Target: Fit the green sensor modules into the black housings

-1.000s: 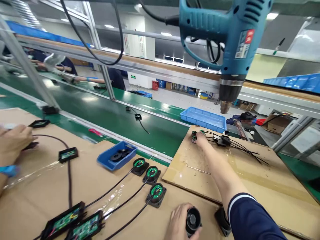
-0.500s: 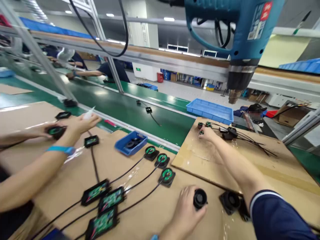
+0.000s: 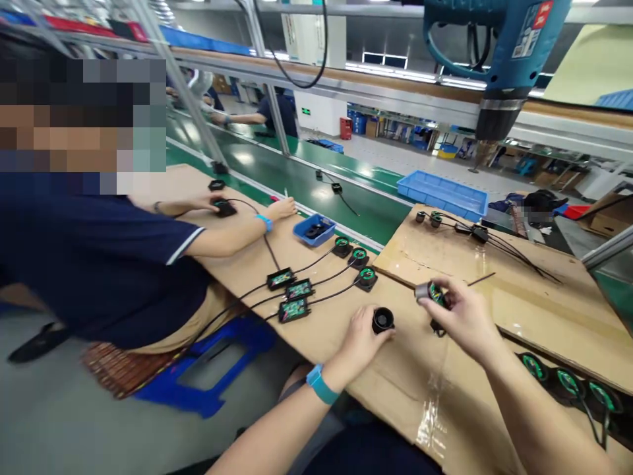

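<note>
My left hand is wrapped round a black round housing, its open end facing up, on the cardboard-covered table. To its right, my right hand pinches a small cylindrical part with a grey side and a green circuit board, held above the table. A dark piece hangs just below that part. Left of my hands lie several green circuit boards in black cases, cabled to round black parts with green boards.
A co-worker sits at the left, hands over the table. Beyond are a small blue bin and a large blue tray. A power drill hangs overhead. More round units lie at right.
My right hand has come back from the raised board with the cylindrical part in its fingers. My left hand still holds the black housing. The view has swung, showing more of the co-worker.
</note>
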The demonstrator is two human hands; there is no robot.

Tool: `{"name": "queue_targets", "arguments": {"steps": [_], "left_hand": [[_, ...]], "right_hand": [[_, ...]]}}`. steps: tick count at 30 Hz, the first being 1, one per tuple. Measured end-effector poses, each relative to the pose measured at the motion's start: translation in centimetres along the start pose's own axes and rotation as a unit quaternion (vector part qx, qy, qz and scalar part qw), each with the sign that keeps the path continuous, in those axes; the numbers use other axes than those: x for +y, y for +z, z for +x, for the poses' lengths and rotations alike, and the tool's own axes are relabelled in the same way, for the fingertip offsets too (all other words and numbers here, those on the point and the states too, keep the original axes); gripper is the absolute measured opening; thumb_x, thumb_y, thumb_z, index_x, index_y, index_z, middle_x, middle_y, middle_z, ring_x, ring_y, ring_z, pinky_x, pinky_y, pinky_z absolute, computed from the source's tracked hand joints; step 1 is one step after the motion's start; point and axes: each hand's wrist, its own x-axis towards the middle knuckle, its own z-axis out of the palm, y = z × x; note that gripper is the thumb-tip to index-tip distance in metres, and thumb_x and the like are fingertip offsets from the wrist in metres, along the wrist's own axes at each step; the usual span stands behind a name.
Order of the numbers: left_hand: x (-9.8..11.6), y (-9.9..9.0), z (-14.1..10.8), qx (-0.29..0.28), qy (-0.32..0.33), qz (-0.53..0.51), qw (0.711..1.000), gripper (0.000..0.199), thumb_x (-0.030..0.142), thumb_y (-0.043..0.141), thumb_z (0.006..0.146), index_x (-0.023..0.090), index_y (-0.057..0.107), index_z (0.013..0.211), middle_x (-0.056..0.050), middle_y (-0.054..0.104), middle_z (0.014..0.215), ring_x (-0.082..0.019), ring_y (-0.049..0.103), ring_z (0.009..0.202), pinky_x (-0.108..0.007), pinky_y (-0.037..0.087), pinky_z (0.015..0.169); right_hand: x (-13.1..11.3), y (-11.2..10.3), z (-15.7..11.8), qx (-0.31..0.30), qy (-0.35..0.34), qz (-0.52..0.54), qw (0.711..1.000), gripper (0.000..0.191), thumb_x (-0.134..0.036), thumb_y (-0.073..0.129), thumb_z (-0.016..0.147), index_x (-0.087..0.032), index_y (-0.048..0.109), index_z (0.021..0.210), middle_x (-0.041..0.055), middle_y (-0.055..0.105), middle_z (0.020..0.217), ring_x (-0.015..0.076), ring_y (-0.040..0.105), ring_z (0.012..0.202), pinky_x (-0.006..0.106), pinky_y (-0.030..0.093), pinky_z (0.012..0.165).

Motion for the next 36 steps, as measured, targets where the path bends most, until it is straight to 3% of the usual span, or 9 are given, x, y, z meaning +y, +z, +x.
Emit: {"name": "queue_targets", "arguments": {"steps": [4,7,11,14,18,22,26,31,36], "left_hand": [[-1.2,-3.2,-2.5,0.045,-0.047,0.049,0.997,0.063,0.038,0.091,0.062,0.021,0.056,0.111,-0.008,0.064,0.108,-0.031,0.061,0.107,-0.051,0.051,0.094],[-1.4,-4.1,-2.5,0.024,0.007,0.054,0.998,0.078,0.029,0.087,0.065,0.020,0.048,0.133,-0.014,0.059,0.129,-0.034,0.055,0.124,-0.056,0.045,0.107],[-1.4,-4.6,-1.8,-0.048,0.057,0.001,0.997,0.075,0.013,0.071,0.076,0.022,0.041,0.144,-0.012,0.057,0.139,-0.028,0.056,0.129,-0.046,0.046,0.111],[-1.7,-4.5,-1.9,0.006,0.024,0.044,0.999,0.062,0.026,0.082,0.073,0.021,0.054,0.127,-0.011,0.064,0.124,-0.030,0.060,0.118,-0.050,0.049,0.105],[-2.1,-3.6,-2.8,0.069,0.010,0.088,0.994,0.073,0.040,0.087,0.068,0.017,0.052,0.128,-0.015,0.061,0.124,-0.036,0.056,0.122,-0.056,0.045,0.106],[-2.4,-3.0,-3.6,0.007,0.016,0.028,0.999,0.074,0.025,0.070,0.082,0.017,0.035,0.147,-0.018,0.054,0.142,-0.032,0.052,0.132,-0.053,0.044,0.111],[-2.6,-3.0,-3.8,0.004,-0.004,0.020,1.000,0.074,0.030,0.076,0.079,0.019,0.041,0.143,-0.016,0.056,0.140,-0.033,0.053,0.131,-0.053,0.044,0.111],[-1.8,-3.5,-3.6,0.007,0.036,0.034,0.999,0.058,0.023,0.079,0.075,0.022,0.055,0.127,-0.011,0.064,0.125,-0.031,0.058,0.121,-0.052,0.046,0.107],[-1.5,-3.6,-4.0,0.041,0.004,-0.017,0.999,0.048,0.025,0.079,0.078,0.023,0.055,0.120,-0.008,0.065,0.119,-0.027,0.062,0.114,-0.047,0.051,0.102]], "right_hand": [[3.0,7.3,-4.0,-0.128,-0.003,-0.162,0.978,0.024,-0.026,0.073,0.075,-0.020,0.068,0.098,0.0083,0.071,0.091,0.0245,0.068,0.086,0.034,0.051,0.081],[4.9,10.5,-5.3,-0.191,0.001,-0.181,0.965,0.035,-0.022,0.072,0.075,-0.016,0.066,0.109,0.0129,0.069,0.107,0.0261,0.067,0.097,0.035,0.051,0.087],[5.7,9.8,-5.5,-0.224,-0.055,-0.132,0.964,0.060,-0.015,0.070,0.075,-0.015,0.057,0.134,0.0156,0.060,0.136,0.0261,0.059,0.123,0.036,0.044,0.106],[5.5,8.5,-5.3,-0.238,-0.057,-0.131,0.961,0.045,-0.018,0.069,0.081,-0.017,0.064,0.126,0.0124,0.067,0.126,0.0248,0.063,0.117,0.036,0.046,0.103],[5.3,8.8,-5.6,-0.196,-0.014,-0.163,0.967,0.038,-0.036,0.078,0.080,-0.013,0.070,0.108,0.0130,0.073,0.103,0.0273,0.068,0.099,0.037,0.052,0.090],[6.0,9.7,-6.4,-0.176,-0.057,-0.145,0.972,0.047,-0.033,0.073,0.083,-0.012,0.063,0.124,0.0166,0.067,0.122,0.0275,0.064,0.113,0.040,0.049,0.099],[6.7,9.4,-6.2,-0.187,-0.082,-0.097,0.974,0.043,-0.024,0.066,0.084,-0.017,0.065,0.126,0.0119,0.069,0.124,0.0248,0.065,0.112,0.039,0.049,0.101],[4.7,8.7,-5.6,-0.009,0.004,-0.055,0.998,0.054,-0.048,0.071,0.081,-0.015,0.068,0.124,0.0042,0.071,0.078,0.0194,0.062,0.066,0.034,0.054,0.070],[1.1,10.2,-6.7,0.081,-0.037,0.019,0.996,0.057,-0.056,0.073,0.082,-0.015,0.069,0.121,0.0048,0.069,0.082,0.0177,0.060,0.068,0.032,0.053,0.068]]}}
